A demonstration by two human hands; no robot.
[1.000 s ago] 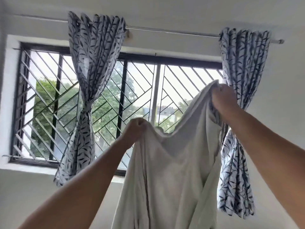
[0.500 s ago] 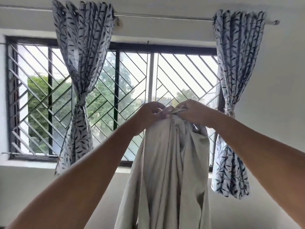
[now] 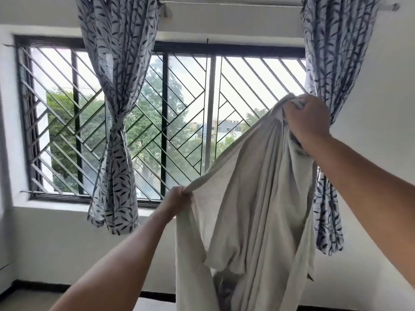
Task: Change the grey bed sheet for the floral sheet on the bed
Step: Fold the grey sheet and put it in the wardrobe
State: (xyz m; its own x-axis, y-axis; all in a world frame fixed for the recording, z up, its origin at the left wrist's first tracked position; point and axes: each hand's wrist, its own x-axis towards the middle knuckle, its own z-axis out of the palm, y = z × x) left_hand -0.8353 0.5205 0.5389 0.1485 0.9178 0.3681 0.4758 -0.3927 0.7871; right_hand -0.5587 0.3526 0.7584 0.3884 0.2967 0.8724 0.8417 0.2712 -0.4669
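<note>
Grey bed sheet (image 3: 253, 198) held up, hanging lengthwise down.
Right hand (image 3: 306, 118) grips top corner; left hand (image 3: 178, 198) pinches the edge lower, top edge slanting up-right.

place: home bedroom | evidence: grilled window (image 3: 161, 122) centre frame, leaf-print curtains (image 3: 116, 108) either side, white walls (image 3: 45, 243)

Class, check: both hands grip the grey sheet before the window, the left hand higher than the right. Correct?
Not quite. The head view shows the right hand higher than the left hand; both do grip the sheet before the window.
</note>
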